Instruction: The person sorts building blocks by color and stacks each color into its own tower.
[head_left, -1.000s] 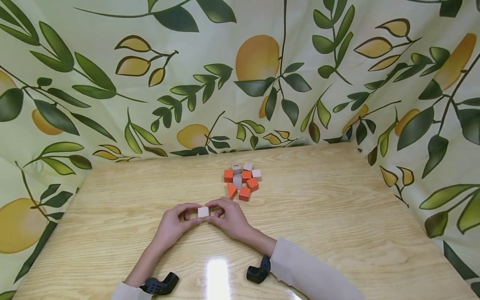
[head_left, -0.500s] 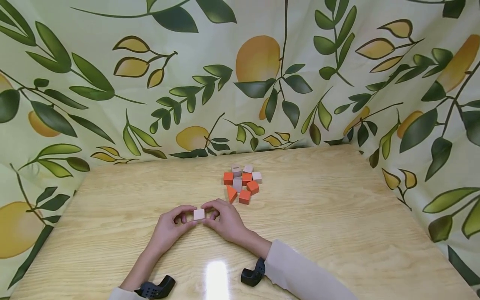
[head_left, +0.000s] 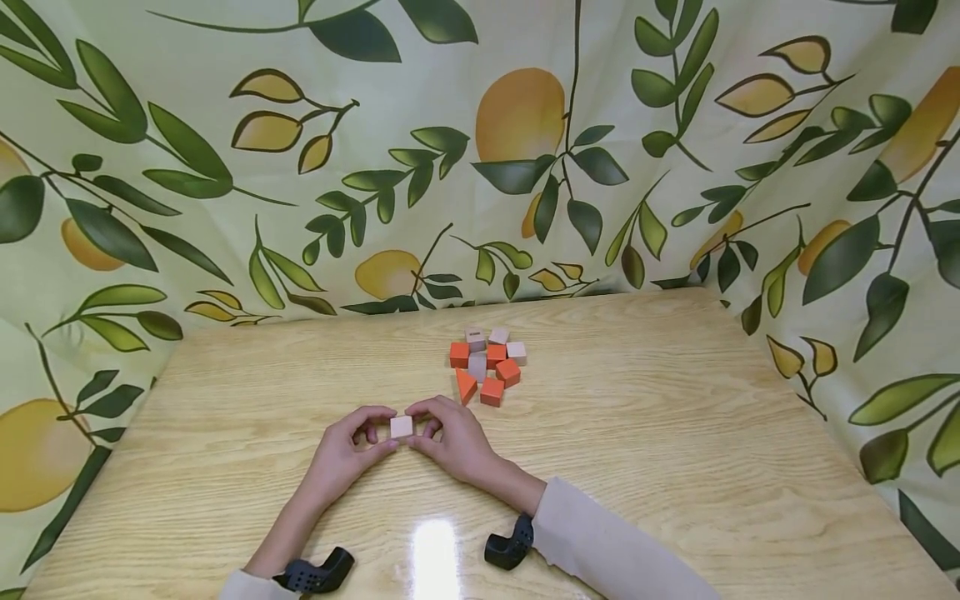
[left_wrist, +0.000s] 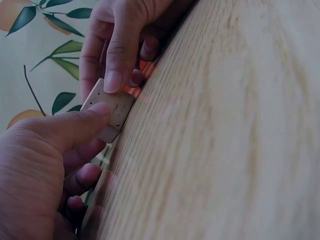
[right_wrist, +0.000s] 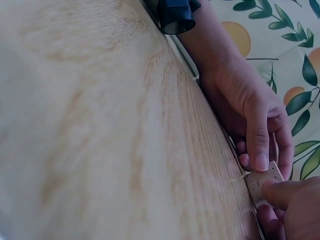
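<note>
A small pale wooden block (head_left: 401,427) sits between my two hands at the front middle of the table. From its left side my left hand (head_left: 341,454) pinches it between thumb and fingers. My right hand (head_left: 456,443) pinches the opposite side the same way. Small dark specks mark the face of the block (left_wrist: 119,107) turned to the wrist cameras. Both thumbs press on that face, also seen on the block (right_wrist: 256,187) in the right wrist view. Whether it touches the tabletop, I cannot tell.
Just beyond my right hand lies a cluster of several orange blocks (head_left: 492,392) and pale blocks (head_left: 517,353), with an orange triangular block (head_left: 466,387) nearest the hand. The wooden table (head_left: 637,417) meets a leaf-and-fruit patterned cloth (head_left: 420,200) at its back and sides.
Both hands and the pale block have shifted slightly left relative to the cluster since one second ago. Both hands keep their pinch; the cluster stays put.
</note>
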